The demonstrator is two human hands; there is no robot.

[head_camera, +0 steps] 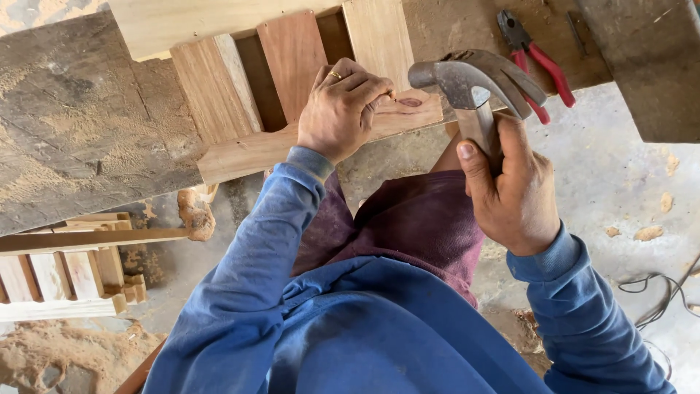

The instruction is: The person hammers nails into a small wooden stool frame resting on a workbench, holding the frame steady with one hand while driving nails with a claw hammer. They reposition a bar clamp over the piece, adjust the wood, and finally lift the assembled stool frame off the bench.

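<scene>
My right hand (510, 193) grips the wooden handle of a steel claw hammer (477, 80), its head raised just right of the work. My left hand (341, 109) rests on the front rail (248, 155) of a wooden slatted frame, fingertips pinched together at the rail's top near a knot, as if holding something small that I cannot make out. A ring sits on one finger. Three upright slats (292, 66) join the rail to a pale top board (189, 22) on the workbench.
Red-handled pliers (539, 62) lie on the bench beyond the hammer. The worn bench top (80, 131) spreads to the left. A similar slatted frame (65, 273) and sawdust (58, 357) lie on the floor at left. Cables (660, 292) trail at right.
</scene>
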